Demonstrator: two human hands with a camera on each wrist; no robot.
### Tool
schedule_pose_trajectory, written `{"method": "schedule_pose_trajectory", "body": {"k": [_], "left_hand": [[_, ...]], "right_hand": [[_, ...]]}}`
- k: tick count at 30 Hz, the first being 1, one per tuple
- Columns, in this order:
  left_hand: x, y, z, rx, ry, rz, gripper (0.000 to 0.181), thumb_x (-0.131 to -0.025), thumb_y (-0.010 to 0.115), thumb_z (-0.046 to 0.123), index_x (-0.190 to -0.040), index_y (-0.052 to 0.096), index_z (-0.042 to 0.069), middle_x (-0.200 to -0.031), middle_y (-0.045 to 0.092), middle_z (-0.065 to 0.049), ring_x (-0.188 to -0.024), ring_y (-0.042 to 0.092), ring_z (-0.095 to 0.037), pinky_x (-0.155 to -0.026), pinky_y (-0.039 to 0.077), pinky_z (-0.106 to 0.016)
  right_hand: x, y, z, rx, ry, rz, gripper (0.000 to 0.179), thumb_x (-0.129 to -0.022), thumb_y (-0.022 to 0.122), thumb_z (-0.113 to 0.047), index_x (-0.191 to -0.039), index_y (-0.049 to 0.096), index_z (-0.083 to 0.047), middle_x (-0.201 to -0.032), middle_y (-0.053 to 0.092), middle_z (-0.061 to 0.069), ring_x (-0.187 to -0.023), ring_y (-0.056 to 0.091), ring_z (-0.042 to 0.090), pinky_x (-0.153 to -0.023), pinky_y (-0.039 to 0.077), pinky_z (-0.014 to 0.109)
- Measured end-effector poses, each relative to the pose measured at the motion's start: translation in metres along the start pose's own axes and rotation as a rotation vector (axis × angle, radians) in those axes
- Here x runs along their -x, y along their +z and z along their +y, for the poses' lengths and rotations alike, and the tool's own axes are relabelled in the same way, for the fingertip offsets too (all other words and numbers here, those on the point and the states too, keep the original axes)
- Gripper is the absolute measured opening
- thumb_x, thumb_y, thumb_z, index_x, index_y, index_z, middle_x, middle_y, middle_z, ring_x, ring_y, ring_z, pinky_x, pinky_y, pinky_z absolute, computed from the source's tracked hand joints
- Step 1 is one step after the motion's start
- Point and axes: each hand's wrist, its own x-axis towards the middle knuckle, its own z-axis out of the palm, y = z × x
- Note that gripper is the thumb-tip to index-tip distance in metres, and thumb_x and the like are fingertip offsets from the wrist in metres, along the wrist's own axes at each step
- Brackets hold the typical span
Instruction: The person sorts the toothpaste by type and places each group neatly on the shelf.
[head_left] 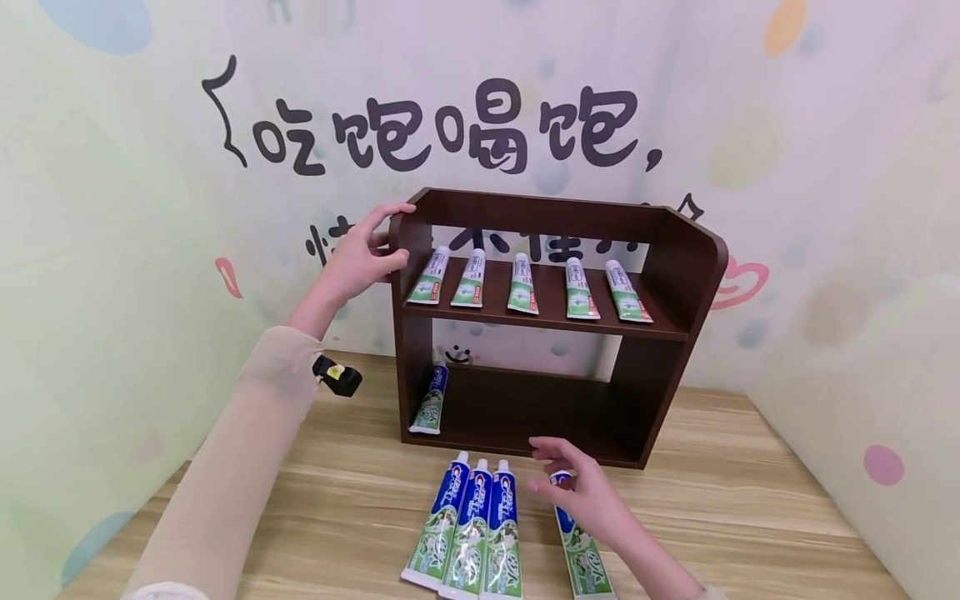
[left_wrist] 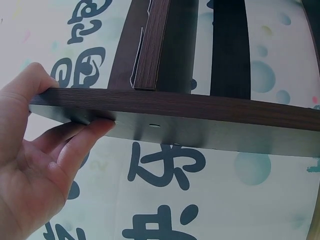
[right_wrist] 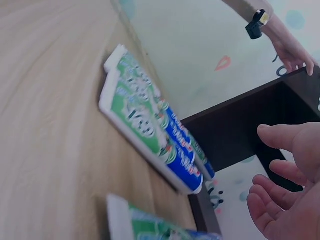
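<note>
We see the left hand (head_left: 356, 257) gripping the upper left side of the brown shelf unit (head_left: 540, 207), thumb on one face of the panel and fingers on the other, its arm stretched forward. We see the right hand (head_left: 591, 493) empty, thumb and loosely bent fingers apart, over a lone toothpaste tube (head_left: 587, 560) on the worktop (head_left: 337, 508). Three overlapping tubes (head_left: 470, 531) lie nearby; a matching tube (head_left: 431, 407) sits in the lower compartment's left corner.

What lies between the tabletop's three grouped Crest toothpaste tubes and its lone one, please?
Bare wood-grain tabletop in the head view; the right hand hovers partly over it.
</note>
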Motion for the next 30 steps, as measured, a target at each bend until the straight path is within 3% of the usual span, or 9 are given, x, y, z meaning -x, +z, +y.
{"method": "schedule_pose_trajectory", "body": {"k": [8,24,30], "left_hand": [[0.001,0.000,0.000,-0.009,-0.005,0.003,0.060,-0.093,0.060,0.014,-0.145,0.041,0.036,-0.140,0.054,-0.018,-0.113,0.063,-0.033,-0.081,0.060,-0.046],[0.002,0.000,0.001,0.013,-0.012,0.004,0.059,-0.093,0.060,0.014,-0.142,0.042,0.042,-0.138,0.056,-0.018,-0.112,0.062,-0.032,-0.079,0.060,-0.044],[0.001,0.000,0.001,0.017,-0.010,0.003,0.059,-0.093,0.059,0.014,-0.143,0.042,0.041,-0.138,0.056,-0.019,-0.111,0.062,-0.032,-0.079,0.060,-0.044]], "right_hand": [[0.006,-0.002,0.013,0.036,0.036,0.014,0.047,-0.085,0.077,-0.022,-0.129,0.059,-0.018,-0.119,0.065,0.009,-0.102,0.060,0.026,-0.075,0.051,0.022],[0.018,-0.005,0.032,0.122,0.106,0.077,0.044,-0.084,0.078,-0.016,-0.125,0.063,-0.012,-0.122,0.064,0.010,-0.105,0.057,0.022,-0.074,0.051,0.021],[0.024,-0.008,0.038,0.187,0.109,0.076,0.046,-0.083,0.078,-0.015,-0.126,0.063,-0.013,-0.122,0.060,0.011,-0.104,0.058,0.024,-0.080,0.055,0.035]]}}
